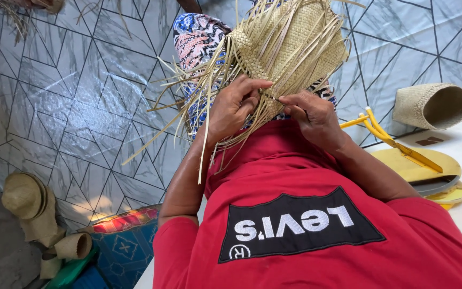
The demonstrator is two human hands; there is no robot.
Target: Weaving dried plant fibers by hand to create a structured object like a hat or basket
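Gripping — two hands (274, 109) | one woven straw piece (290, 43) | three yellow sandals (418, 166)

The top of the half-woven pale straw hat (290, 43) runs past the upper edge, so its full shape cannot be told. Its loose strands hide part of the patterned blue and pink cloth (199, 37) beneath. The left hand (233, 107) has its fingertips buried among the strands; the right hand (314, 115) pinches something too thin to make out. The stacked yellow round discs (429, 171) are partly covered by the red-sleeved arm. The finished woven straw hats (25, 198) at lower left lie in dim shadow.
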